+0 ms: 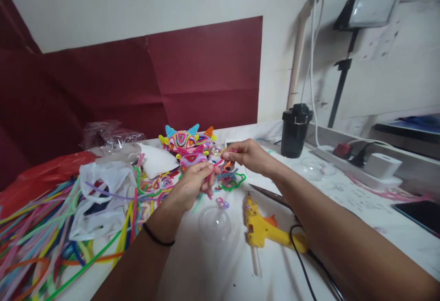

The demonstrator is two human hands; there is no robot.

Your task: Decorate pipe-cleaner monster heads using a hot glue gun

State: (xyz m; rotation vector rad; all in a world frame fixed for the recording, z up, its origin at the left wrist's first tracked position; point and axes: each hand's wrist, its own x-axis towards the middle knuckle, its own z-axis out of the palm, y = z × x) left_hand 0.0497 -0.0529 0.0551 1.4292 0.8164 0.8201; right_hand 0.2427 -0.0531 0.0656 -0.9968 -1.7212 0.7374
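Near the middle of the table, my left hand (194,182) is closed around a pink pipe cleaner (217,163), part of which hangs below the fingers. My right hand (249,154) is just to the right, thumb and forefinger pinched at the upper end of the same strand, as far as I can make out. Behind the hands sit colourful horned animal heads (182,140) made of pipe cleaners. A clear plastic dome (215,224) and a small pink-purple piece (222,202) lie below the hands.
A yellow glue gun (263,230) and scissors (268,194) lie under my right forearm, with a black cord. Loose pipe cleaners (37,241) and a white plastic bag (106,186) cover the left. A black cup (296,131) and power strip (360,168) stand right.
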